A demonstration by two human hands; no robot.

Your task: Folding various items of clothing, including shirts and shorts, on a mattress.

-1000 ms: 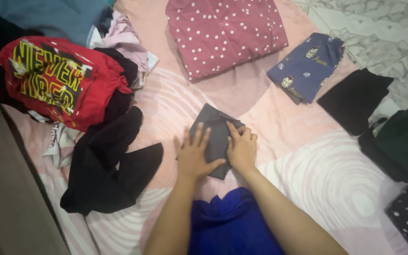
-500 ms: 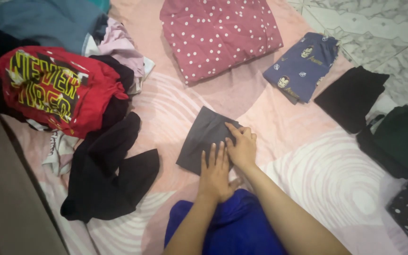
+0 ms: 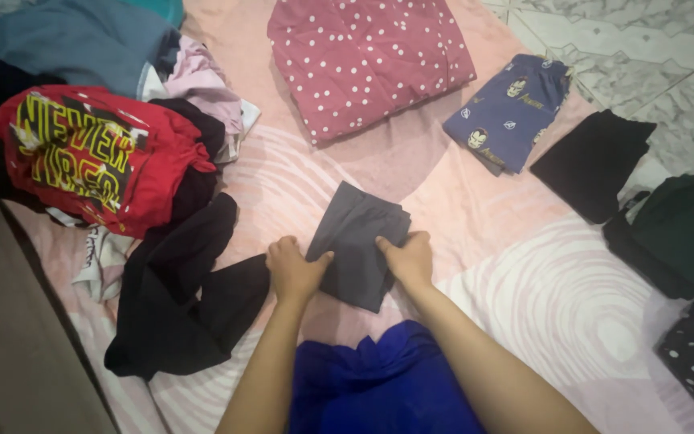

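We hold a folded grey cloth (image 3: 357,243) on the pink sheet (image 3: 524,281), just in front of us. Our left hand (image 3: 295,269) pinches its left edge, thumb on top and fingers curled under; our right hand (image 3: 408,259) closes over its right edge in the same way, so both have hold of the cloth.

The fold looks loose to us: if we lift by the edges alone, the layers could slip apart and the shape would be lost. The black heap (image 3: 182,301) lies near our left hand, and a careless sweep could drag it along.

The sheet is pale pink with white swirls, spread over a marble tile floor (image 3: 652,48). On it lie a red dotted fold (image 3: 367,60), a blue printed fold (image 3: 512,112), a red shirt (image 3: 94,157) on a pile, and dark pieces (image 3: 592,161) at the right.
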